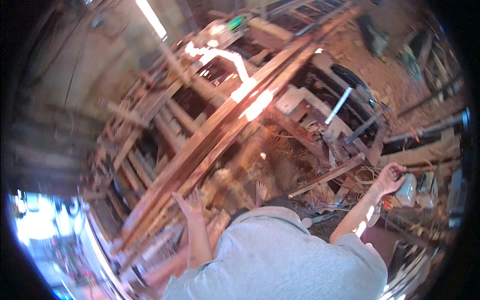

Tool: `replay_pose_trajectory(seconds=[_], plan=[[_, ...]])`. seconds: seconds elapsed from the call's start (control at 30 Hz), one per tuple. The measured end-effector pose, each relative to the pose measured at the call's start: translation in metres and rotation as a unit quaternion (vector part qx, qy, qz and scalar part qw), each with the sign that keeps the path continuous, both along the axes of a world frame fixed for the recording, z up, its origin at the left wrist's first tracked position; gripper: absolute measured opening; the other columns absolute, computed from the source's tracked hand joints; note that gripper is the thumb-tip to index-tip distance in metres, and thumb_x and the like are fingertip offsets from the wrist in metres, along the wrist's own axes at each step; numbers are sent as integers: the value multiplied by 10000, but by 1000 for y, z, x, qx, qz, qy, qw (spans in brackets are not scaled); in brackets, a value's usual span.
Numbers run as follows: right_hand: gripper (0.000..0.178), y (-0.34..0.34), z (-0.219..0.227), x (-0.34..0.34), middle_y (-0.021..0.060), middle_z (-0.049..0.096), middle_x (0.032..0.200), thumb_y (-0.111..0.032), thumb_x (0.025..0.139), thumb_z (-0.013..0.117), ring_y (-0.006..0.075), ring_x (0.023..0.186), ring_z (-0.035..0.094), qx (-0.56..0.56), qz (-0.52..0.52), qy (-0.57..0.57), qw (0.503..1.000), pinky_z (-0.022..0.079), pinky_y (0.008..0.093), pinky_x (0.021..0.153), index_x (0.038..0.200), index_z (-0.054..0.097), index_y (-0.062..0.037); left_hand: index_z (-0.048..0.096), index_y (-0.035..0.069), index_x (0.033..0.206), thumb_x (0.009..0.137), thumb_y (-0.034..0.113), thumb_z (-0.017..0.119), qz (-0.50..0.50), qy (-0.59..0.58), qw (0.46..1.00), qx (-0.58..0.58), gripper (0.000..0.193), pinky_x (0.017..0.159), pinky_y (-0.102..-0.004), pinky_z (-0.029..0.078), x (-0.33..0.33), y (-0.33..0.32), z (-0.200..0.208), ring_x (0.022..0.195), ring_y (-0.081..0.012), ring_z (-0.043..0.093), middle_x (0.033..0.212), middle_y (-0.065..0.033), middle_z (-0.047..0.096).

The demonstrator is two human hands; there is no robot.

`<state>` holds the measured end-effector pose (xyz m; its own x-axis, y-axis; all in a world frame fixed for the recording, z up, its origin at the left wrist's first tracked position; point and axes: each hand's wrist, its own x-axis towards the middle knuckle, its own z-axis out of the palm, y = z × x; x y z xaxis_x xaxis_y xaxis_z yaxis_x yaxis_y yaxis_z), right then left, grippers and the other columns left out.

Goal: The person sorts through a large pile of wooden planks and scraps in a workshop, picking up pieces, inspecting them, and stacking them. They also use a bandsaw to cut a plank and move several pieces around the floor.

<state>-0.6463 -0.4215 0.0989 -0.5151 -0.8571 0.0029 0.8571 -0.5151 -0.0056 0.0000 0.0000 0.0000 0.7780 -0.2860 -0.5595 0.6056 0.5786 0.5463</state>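
My left hand, fingers spread and nothing in it, is beside the near end of long reddish-brown wooden beams. Whether it touches the wood, I cannot tell. The beams run diagonally from lower left to upper right, with bright sunlight on their middle. Out to the right, my right hand has its fingers loosely bent and apart, with no held thing that I can make out. Just beyond it sits a pale box among cords and scraps.
Stacked timber fills the area behind the beams. A machine with a black wheel and a pale metal strip stand right of centre. A wooden strip lies ahead of my right arm. Loose cables lie near my body.
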Motion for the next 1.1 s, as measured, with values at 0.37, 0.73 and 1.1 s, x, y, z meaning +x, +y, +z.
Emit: replay_pose_trajectory(seconds=[0.37,0.73,1.1], plan=[[363,-21,11,-10,91,680,960,-369,972,596,245,840,644,111,12,53,992,520,461,762,1101,627,-31,419,130,1430,795,696,726,156,76,983,56,904,1136,-439,353,-88,194,15,1304,-251,426,1408,-91,462],[485,-40,1,-17,60,630,978,-508,884,643,239,804,600,117,48,130,983,504,448,757,1090,605,-71,535,25,1286,915,734,499,340,74,936,-58,801,1005,-499,489,-119,296,35,1074,-285,624,1144,-117,660],[469,-38,-6,-23,117,637,1098,-454,960,616,274,865,599,94,56,137,985,491,471,791,1134,607,-19,589,25,1045,932,669,543,416,51,907,-36,655,805,-465,537,-108,332,33,810,-273,607,879,-92,642]])
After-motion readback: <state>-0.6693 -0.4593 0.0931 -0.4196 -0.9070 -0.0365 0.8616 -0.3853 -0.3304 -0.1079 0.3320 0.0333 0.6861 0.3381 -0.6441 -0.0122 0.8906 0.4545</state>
